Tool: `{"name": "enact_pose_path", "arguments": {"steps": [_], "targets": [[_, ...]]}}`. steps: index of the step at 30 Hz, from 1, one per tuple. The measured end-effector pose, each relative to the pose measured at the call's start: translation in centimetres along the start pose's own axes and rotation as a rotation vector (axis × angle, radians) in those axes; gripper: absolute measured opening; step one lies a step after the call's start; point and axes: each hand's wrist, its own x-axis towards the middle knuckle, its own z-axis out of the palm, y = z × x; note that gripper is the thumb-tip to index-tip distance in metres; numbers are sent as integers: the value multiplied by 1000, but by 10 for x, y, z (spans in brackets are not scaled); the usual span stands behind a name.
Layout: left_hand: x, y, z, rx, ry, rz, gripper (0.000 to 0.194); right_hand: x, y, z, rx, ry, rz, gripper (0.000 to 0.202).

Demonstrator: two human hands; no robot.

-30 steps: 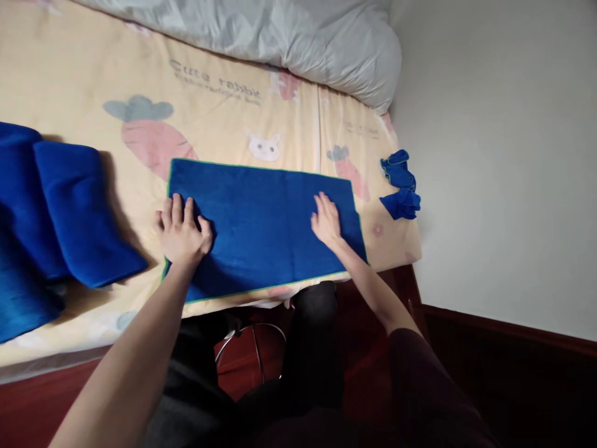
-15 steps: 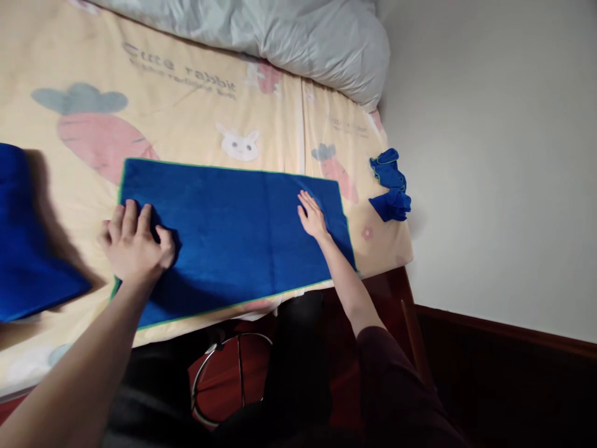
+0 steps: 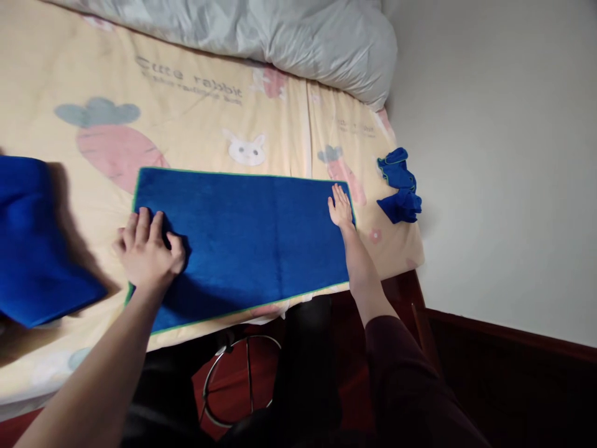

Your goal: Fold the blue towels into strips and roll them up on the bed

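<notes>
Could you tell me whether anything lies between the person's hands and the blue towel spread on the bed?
Nothing visible does. The left hand rests flat on the blue towel at its left end, and the right hand presses on its right edge.

Blue towel [image 3: 252,233] spread flat on bed sheet [image 3: 196,124]; left hand [image 3: 147,252] and right hand [image 3: 340,208] pressed on opposite ends.

A grey pillow [image 3: 321,43] lies on the carrot-print sheet [image 3: 186,124], with a crumpled blue cloth [image 3: 400,186] near the wall.
</notes>
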Motion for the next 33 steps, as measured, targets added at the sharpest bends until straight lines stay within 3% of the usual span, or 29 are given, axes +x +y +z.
{"name": "enact_pose_path", "arguments": {"steps": [8, 13, 15, 18, 21, 24, 28, 33], "targets": [[1, -6, 4, -13, 5, -7, 65, 18, -4, -13, -130, -107, 152, 67], [1, -10, 6, -91, -36, -43, 68, 15, -34, -17, -168, -79, 180, 67], [1, -11, 7, -127, -41, -57, 70, -6, -54, -17, -148, -42, 102, 67], [2, -11, 8, -161, -30, -57, 70, -64, -72, -15, -115, 35, -38, 68], [2, -11, 8, -157, -32, -48, 70, -131, -65, -9, -125, 52, -87, 68], [1, -10, 7, -142, -49, -54, 70, -179, -39, 2, -142, 52, 37, 65], [0, -11, 8, -135, -32, -33, 68, -200, -17, 16, -154, 93, 134, 63], [0, -13, 10, -99, -4, -1, 67, -197, -17, 21, -139, 118, 113, 63]]}}
